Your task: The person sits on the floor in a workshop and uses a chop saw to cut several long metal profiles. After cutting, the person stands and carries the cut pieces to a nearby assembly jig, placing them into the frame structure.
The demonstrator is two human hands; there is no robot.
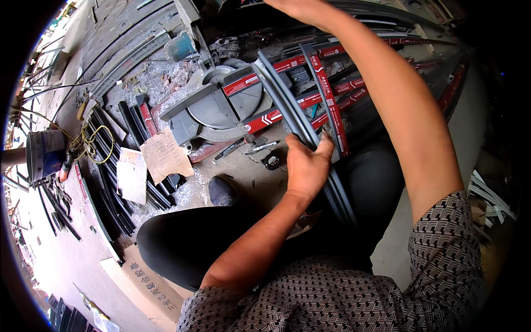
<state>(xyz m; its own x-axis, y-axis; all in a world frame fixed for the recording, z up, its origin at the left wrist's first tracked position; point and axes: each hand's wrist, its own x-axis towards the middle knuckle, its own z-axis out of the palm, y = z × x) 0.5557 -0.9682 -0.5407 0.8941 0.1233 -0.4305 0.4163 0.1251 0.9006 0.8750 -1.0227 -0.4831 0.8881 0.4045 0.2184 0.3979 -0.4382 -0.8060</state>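
My left hand [307, 169] is closed around a long grey grooved metal profile [293, 116], which slants from my lap up to the round grey base of a mitre saw [227, 105]. My right arm reaches up and forward. Only part of my right hand [301, 8] shows at the top edge, and its fingers are cut off from view. Beyond the held profile, a frame bar with red film [327, 94] stands across other red-filmed bars. On the floor left of my left hand lie a marker pen [261, 148], a black round tape measure [271, 160] and a dark slim tool [229, 149].
Pieces of cardboard [166, 155] and many dark profile offcuts [108, 166] lie to the left. A bucket [47, 157] with a yellow cable [99, 144] stands farther left. A flattened carton [146, 282] is beside my knee. White strips [489, 196] lie at the right.
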